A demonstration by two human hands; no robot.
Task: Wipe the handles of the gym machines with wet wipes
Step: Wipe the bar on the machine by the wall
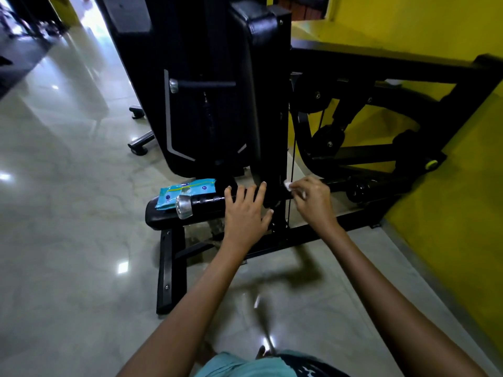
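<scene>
A black handle (206, 201) with a silver end cap lies level across the low part of a black gym machine. My left hand (246, 210) rests on it with fingers spread and straight over the bar. To the right of the machine's upright, my right hand (310, 198) pinches a small white wet wipe (288, 185) against the black bar there. A blue pack of wet wipes (185, 190) lies on the black seat pad (163, 217), just behind the handle's silver cap.
The tall black back pad (255, 91) and upright rise straight ahead. Black frame arms, pulleys and a cable (321, 104) fill the right, close to a yellow wall (449, 213). The machine's black floor foot (170, 270) stands on shiny tiled floor (68, 213).
</scene>
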